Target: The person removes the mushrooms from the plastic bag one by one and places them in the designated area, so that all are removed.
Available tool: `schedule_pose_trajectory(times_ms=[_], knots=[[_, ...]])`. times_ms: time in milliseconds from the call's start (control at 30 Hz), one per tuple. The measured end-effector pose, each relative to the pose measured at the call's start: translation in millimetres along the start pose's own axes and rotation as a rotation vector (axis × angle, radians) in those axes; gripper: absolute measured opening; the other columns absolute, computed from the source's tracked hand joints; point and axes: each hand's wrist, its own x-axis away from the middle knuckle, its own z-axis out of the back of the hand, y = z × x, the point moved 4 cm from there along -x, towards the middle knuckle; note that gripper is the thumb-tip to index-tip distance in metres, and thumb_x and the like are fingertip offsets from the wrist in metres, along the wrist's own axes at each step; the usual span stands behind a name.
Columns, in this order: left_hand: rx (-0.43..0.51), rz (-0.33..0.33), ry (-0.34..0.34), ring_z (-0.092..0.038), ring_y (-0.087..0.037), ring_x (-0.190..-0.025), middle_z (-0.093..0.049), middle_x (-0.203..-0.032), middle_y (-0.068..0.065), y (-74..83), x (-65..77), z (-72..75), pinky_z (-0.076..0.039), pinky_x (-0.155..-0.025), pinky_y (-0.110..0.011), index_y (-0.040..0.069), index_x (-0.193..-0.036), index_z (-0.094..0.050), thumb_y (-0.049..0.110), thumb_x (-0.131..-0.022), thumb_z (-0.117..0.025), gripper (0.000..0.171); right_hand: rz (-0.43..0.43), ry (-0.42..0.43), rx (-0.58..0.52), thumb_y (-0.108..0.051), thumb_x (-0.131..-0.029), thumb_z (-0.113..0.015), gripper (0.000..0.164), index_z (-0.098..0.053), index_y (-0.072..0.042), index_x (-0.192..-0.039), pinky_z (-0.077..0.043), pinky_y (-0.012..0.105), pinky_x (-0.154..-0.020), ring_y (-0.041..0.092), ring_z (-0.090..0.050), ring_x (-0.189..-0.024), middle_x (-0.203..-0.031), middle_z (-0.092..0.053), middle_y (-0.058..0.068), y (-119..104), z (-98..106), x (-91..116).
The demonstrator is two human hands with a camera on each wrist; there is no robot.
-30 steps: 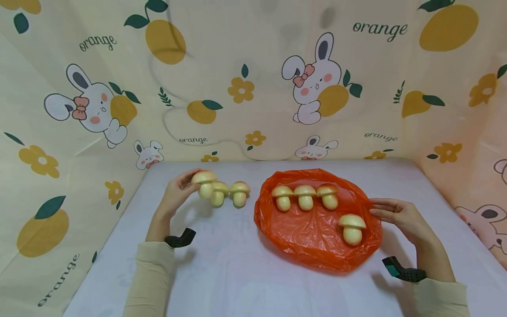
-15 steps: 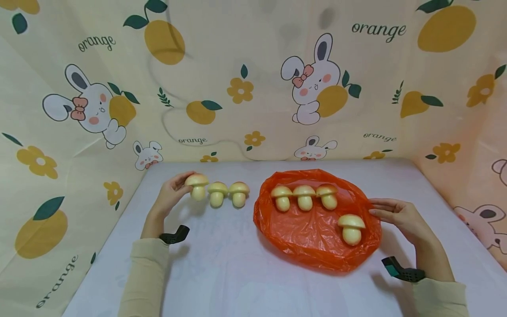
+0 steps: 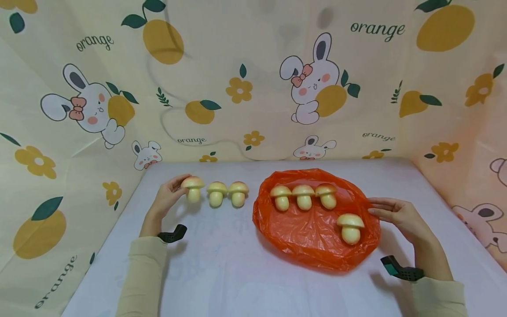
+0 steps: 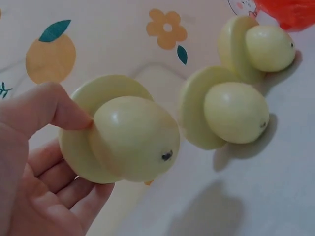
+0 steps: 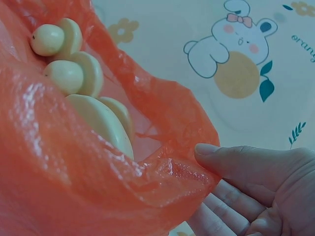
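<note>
Between thumb and fingers my left hand point(image 3: 164, 199) holds a pale yellow toy mushroom point(image 3: 193, 189), cap up. In the left wrist view the thumb presses the cap's underside beside the stem of that mushroom point(image 4: 135, 140), fingers behind the cap. Just right of it on the table stand two matching mushrooms point(image 3: 216, 193), point(image 3: 238, 193) side by side. My right hand point(image 3: 400, 218) pinches the right rim of an open red plastic bag point(image 3: 305, 237), thumb inside and fingers outside in the right wrist view. Inside the bag, three mushrooms point(image 3: 304, 197) form a row and another mushroom point(image 3: 350, 229) lies nearer the right front.
A white-covered table point(image 3: 222, 273) carries everything. Behind it and along the sides hangs a cream cloth point(image 3: 269, 53) printed with rabbits, oranges and flowers. Each wrist wears a black camera mount point(image 3: 173, 234).
My left hand has moved left and slightly down with its mushroom, from overlapping the neighbouring one to a small gap beside it. The right hand keeps its hold on the bag's rim.
</note>
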Motion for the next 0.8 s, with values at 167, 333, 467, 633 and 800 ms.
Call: schedule_pose_trajectory(times_ms=[167,333,467,633,800], knots=[[-0.018,0.036,0.006,-0.045,0.019,-0.105,-0.04,-0.151,-0.023,-8.0,-1.5,1.4,-0.038,-0.091,0.003,-0.002,-0.144,-0.04,0.004,-0.093,-0.054,0.054,0.018,0.004,-0.004,-0.017,-0.094,-0.062,0.033,-0.062,0.001,-0.122,-0.055,0.01,-0.075,-0.012,-0.064,-0.088,-0.095,-0.067,-0.032,-1.5,-0.1,-1.6],[-0.003,0.047,-0.006,-0.046,0.021,-0.102,-0.039,-0.152,-0.023,-15.6,-3.5,0.9,-0.038,-0.09,0.003,-0.002,-0.144,-0.039,0.004,-0.093,-0.054,0.053,0.019,0.0,-0.015,-0.016,-0.094,-0.062,0.031,-0.064,-0.001,-0.121,-0.055,0.01,-0.075,-0.012,-0.064,-0.088,-0.095,-0.067,-0.032,-1.5,-0.3,-0.9],[0.002,0.031,-0.006,-0.046,0.022,-0.101,-0.039,-0.151,-0.025,-20.0,-3.8,0.5,-0.037,-0.09,0.003,-0.005,-0.143,-0.039,0.003,-0.093,-0.054,0.053,0.025,0.001,-0.012,-0.016,-0.094,-0.062,0.031,-0.063,-0.001,-0.121,-0.055,0.01,-0.075,-0.012,-0.064,-0.088,-0.095,-0.067,-0.032,-1.8,-0.5,-0.3],[-0.022,0.034,0.01,-0.045,0.023,-0.099,-0.039,-0.149,-0.028,-25.7,-5.6,0.7,-0.037,-0.089,0.004,-0.007,-0.142,-0.04,0.001,-0.093,-0.053,0.052,0.027,0.003,-0.009,-0.016,-0.094,-0.061,0.032,-0.063,0.001,-0.121,-0.055,0.01,-0.075,-0.011,-0.064,-0.088,-0.095,-0.067,-0.031,-1.9,-0.6,0.0],[-0.086,0.051,0.008,-0.045,0.017,-0.1,-0.042,-0.148,-0.026,-27.6,-8.3,0.4,-0.036,-0.087,0.003,-0.006,-0.142,-0.041,0.004,-0.093,-0.054,0.051,0.015,0.002,-0.01,-0.016,-0.094,-0.062,0.032,-0.063,0.001,-0.121,-0.055,0.011,-0.075,-0.011,-0.064,-0.088,-0.095,-0.067,-0.032,-0.7,0.0,0.3]])
